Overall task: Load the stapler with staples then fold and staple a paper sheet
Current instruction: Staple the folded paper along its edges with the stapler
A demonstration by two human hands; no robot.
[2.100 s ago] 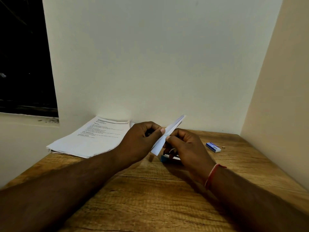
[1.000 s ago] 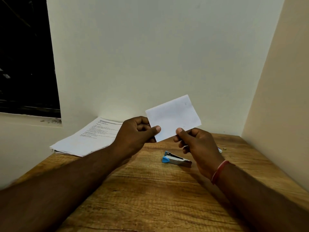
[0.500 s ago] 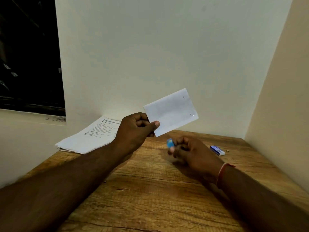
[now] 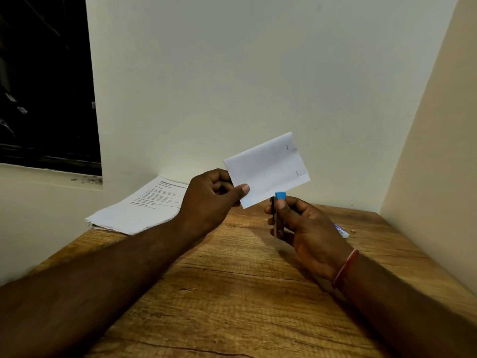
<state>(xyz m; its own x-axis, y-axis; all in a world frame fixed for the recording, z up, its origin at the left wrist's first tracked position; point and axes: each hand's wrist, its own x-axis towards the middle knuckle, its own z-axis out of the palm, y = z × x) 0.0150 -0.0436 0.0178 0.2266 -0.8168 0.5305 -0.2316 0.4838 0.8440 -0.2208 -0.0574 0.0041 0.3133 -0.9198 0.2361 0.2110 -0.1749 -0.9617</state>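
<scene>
My left hand (image 4: 211, 200) pinches the lower left corner of a folded white paper sheet (image 4: 267, 169) and holds it up in front of the wall. Two staples show near the sheet's right edge. My right hand (image 4: 302, 228) grips a small metal stapler (image 4: 278, 218) with a blue tip, held upright just under the sheet's lower edge. The blue tip touches or nearly touches the paper. A blue and white staple box (image 4: 342, 231) lies on the wooden table (image 4: 232, 293) behind my right hand, mostly hidden by it.
A stack of printed papers (image 4: 139, 208) lies at the table's far left corner, overhanging the edge. Walls close in behind and on the right. A dark window (image 4: 44, 81) is on the left.
My right hand let go of the sheet, picked the stapler up off the table and raised it to the sheet's lower edge. My left hand kept holding the sheet up.
</scene>
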